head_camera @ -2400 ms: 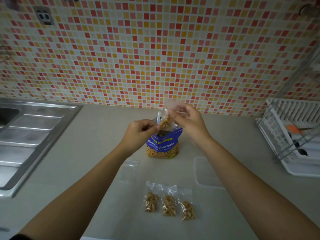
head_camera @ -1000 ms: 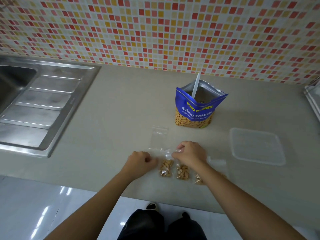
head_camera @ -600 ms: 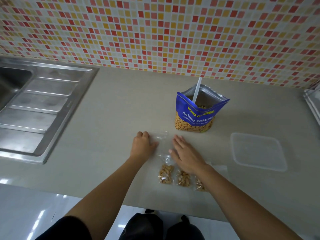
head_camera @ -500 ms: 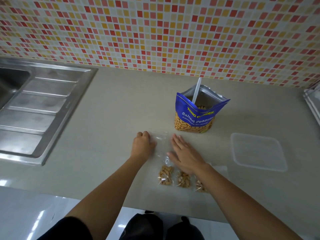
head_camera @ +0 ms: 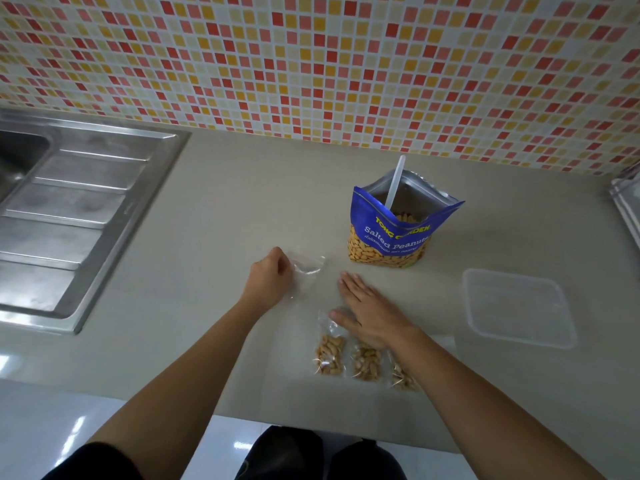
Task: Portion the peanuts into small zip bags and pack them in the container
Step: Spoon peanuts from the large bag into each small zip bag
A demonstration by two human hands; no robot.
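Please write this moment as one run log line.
left hand: holds empty zip bag | right hand: flat, open | filled zip bags: on counter | container: empty | peanut pouch: open, spoon inside

The wall of small square mosaic tiles point(head_camera: 311, 64) scatters red, pink, orange-yellow and cream. The smooth countertop point(head_camera: 225, 209) is pale beige; the ribbed steel sink drainer point(head_camera: 69, 209), silver-grey. The standing foil peanut pouch point(head_camera: 367, 223) is blue with yellow and white lettering, silver inside, golden-tan along its base. Its slim plastic spoon handle point(head_camera: 396, 183) is white. The three small filled zip bags point(head_camera: 366, 362) show tan peanuts point(head_camera: 329, 353) through clear film; the empty zip bag point(head_camera: 308, 268) and rectangular plastic container point(head_camera: 516, 306) are colourless.
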